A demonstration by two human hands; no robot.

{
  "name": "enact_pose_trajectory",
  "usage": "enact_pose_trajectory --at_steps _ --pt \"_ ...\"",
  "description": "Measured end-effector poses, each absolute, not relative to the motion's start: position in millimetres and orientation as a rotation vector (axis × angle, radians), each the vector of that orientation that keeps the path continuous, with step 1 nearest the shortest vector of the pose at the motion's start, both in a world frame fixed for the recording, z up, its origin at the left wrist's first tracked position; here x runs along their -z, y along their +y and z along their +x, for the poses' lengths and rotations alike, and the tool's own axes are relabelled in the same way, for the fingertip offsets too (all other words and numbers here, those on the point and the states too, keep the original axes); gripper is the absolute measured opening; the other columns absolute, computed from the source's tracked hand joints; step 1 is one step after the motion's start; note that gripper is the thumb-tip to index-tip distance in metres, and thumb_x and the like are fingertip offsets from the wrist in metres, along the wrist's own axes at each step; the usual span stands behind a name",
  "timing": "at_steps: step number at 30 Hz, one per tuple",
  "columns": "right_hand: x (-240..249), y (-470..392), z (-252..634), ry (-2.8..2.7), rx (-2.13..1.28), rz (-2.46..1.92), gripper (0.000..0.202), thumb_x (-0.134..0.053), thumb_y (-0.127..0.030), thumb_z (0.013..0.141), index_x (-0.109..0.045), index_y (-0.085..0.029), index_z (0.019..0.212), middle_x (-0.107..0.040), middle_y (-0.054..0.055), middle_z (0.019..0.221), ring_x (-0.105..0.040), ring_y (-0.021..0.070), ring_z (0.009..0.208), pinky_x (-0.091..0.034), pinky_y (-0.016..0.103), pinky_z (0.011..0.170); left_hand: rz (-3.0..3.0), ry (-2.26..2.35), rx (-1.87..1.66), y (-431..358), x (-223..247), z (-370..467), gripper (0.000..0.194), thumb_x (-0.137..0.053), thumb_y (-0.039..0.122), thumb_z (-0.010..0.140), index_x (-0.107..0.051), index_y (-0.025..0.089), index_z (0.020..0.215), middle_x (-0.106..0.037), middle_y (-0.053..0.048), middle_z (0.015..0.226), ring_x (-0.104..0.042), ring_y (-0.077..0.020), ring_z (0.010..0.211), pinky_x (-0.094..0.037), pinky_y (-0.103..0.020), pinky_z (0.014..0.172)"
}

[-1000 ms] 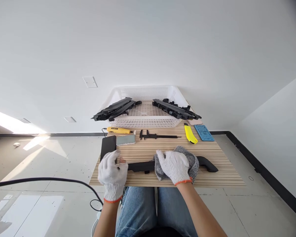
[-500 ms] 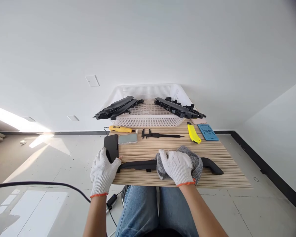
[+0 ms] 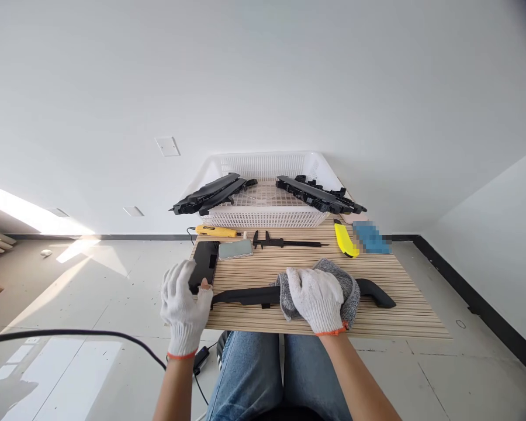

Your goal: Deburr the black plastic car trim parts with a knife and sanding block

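A long black plastic part lies across the front of the striped board. Around its right half is a grey cloth, pressed onto it by my gloved right hand, whose fingers are closed over the cloth. My gloved left hand is at the board's left edge, fingers spread, beside the part's left end and the lower edge of a black phone. The thumb tip shows bare near the part's end. I see nothing gripped in that hand.
Behind stands a white basket with black parts on the left and more on the right. A yellow tool, grey-green block, black caliper, yellow cutter and blurred blue item lie before it.
My left hand has opened wider and stands slightly off the part's left end. The phone has shifted right and turned a little, as has the grey-green block. My right hand stays on the cloth.
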State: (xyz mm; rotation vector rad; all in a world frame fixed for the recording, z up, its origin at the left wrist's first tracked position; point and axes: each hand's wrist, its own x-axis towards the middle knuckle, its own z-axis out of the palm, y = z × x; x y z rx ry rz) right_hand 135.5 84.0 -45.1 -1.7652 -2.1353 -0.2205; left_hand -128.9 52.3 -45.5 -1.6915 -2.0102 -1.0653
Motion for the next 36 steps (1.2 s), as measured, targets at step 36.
enact_pose_trajectory --at_steps 36 --pt "41 73 159 -1.884 0.287 -1.822 0.056 -0.043 -0.028 0.102 -0.057 -0.018 0.048 -0.057 0.005 0.046 -0.044 0.0132 0.042 -0.024 0.033 0.058 -2.367 -1.926 0.613 39 47 -71 0.039 -0.038 0.031 0.1 -0.051 0.022 0.064 -0.059 -0.001 0.059 -0.053 -0.0192 0.056 -0.031 -0.033 0.057"
